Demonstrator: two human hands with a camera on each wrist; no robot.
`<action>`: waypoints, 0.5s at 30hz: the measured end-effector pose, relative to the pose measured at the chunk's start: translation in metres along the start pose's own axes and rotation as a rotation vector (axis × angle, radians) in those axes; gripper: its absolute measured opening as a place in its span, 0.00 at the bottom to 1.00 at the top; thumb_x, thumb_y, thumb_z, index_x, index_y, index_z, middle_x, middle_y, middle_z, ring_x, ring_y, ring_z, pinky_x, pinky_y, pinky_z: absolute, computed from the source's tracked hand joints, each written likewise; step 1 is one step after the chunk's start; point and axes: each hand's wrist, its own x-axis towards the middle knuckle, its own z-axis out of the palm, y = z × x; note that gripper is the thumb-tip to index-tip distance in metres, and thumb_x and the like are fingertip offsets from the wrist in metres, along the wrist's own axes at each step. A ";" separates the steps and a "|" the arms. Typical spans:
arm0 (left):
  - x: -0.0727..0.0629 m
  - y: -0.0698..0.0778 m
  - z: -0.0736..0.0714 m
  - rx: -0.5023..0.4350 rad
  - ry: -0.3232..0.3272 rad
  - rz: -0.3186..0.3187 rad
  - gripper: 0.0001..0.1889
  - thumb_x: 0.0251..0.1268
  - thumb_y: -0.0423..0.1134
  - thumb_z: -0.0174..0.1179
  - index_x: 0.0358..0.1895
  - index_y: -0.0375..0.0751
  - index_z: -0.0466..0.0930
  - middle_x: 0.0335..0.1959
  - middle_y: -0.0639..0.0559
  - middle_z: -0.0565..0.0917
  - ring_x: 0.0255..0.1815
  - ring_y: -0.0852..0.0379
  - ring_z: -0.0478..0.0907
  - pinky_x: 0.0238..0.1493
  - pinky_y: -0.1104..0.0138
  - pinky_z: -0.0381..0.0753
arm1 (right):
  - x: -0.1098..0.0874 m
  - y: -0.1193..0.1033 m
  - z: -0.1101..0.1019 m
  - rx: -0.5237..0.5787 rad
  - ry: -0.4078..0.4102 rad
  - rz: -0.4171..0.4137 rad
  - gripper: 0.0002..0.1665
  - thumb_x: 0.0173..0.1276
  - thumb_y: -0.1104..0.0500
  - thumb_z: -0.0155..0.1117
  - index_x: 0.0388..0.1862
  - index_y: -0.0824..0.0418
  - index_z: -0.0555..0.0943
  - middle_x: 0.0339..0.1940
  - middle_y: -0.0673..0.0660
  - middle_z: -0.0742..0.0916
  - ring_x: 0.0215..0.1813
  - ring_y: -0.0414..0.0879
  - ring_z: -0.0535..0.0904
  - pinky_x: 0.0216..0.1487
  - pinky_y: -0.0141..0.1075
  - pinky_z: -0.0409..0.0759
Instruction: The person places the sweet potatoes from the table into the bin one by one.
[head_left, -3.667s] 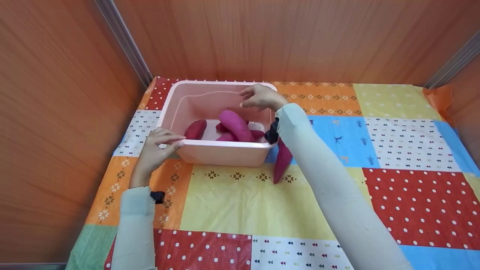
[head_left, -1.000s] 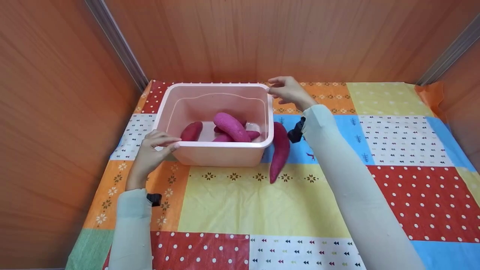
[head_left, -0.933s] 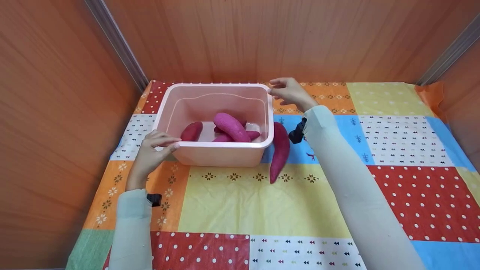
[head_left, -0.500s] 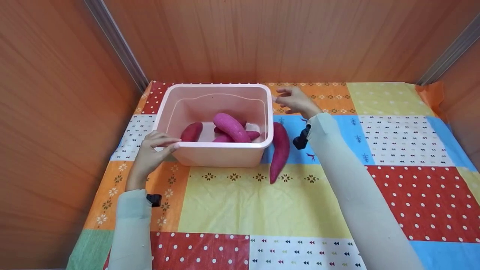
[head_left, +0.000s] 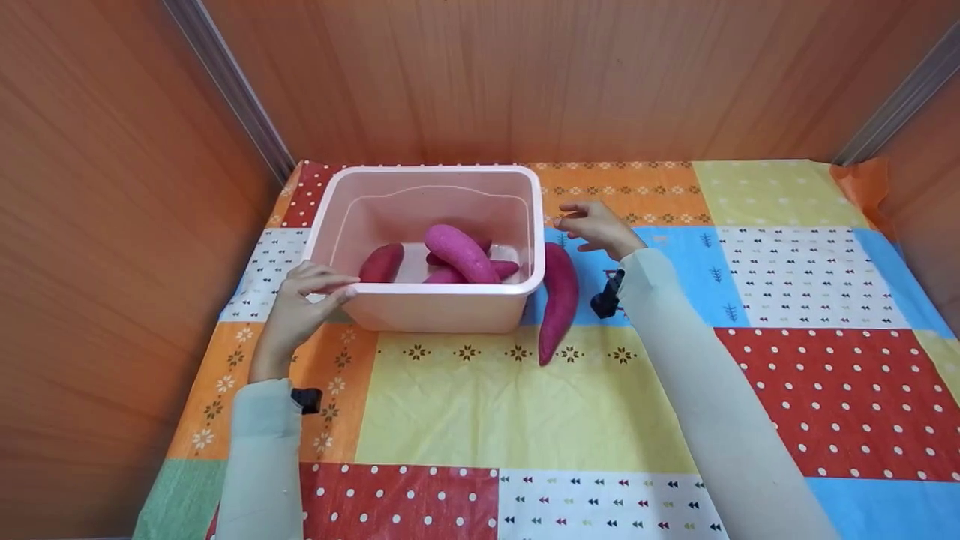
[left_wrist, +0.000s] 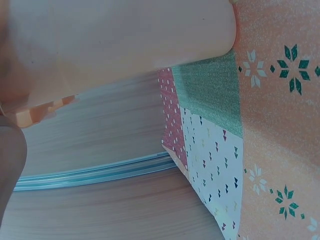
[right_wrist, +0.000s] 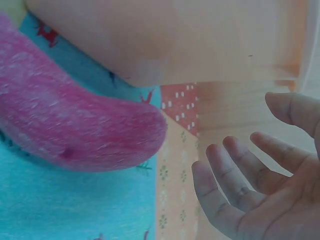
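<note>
A pale pink plastic bin (head_left: 435,311) stands toward the back of the cloth. My left hand (head_left: 304,309) pinches its rim at the near left corner, thumb outside. Several purple-red sweet potatoes lie inside, among them a curved one (head_left: 463,253) on top and a darker one (head_left: 382,262) at the left. Outside, along the bin's right wall, lies a long curved sweet potato (head_left: 560,300). My right hand (head_left: 598,227) hovers just beyond its far end, fingers loosely bent and holding nothing. In the right wrist view that sweet potato (right_wrist: 85,120) points toward the spread fingers (right_wrist: 240,165).
A patchwork-patterned cloth (head_left: 517,420) covers the table. Wood-grain panels rise at the back (head_left: 525,82) and left (head_left: 112,247), with a metal strip (head_left: 232,90) in their corner. Another panel stands at the far right.
My right hand has moved from over the bin out past its right side, then down and nearer, toward the outside sweet potato. My left hand stays at the rim.
</note>
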 end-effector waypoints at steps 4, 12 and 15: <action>0.000 0.000 0.000 0.008 -0.001 0.003 0.12 0.55 0.27 0.67 0.43 0.27 0.85 0.41 0.32 0.83 0.46 0.65 0.67 0.58 0.59 0.60 | 0.001 0.010 0.001 0.009 -0.010 0.022 0.36 0.70 0.49 0.60 0.73 0.57 0.61 0.67 0.61 0.74 0.66 0.60 0.70 0.64 0.52 0.72; -0.001 0.003 0.000 0.010 -0.003 -0.009 0.12 0.55 0.27 0.67 0.44 0.28 0.85 0.42 0.32 0.83 0.48 0.63 0.67 0.60 0.56 0.61 | 0.003 0.031 0.005 0.017 -0.010 0.065 0.40 0.68 0.48 0.61 0.74 0.59 0.60 0.67 0.60 0.74 0.67 0.59 0.70 0.63 0.53 0.72; -0.001 0.001 0.000 0.016 0.000 0.000 0.12 0.55 0.27 0.67 0.43 0.29 0.85 0.42 0.32 0.83 0.48 0.65 0.67 0.60 0.57 0.61 | 0.004 0.038 0.007 0.031 -0.023 0.073 0.40 0.70 0.51 0.60 0.75 0.60 0.57 0.69 0.62 0.72 0.67 0.60 0.69 0.64 0.54 0.70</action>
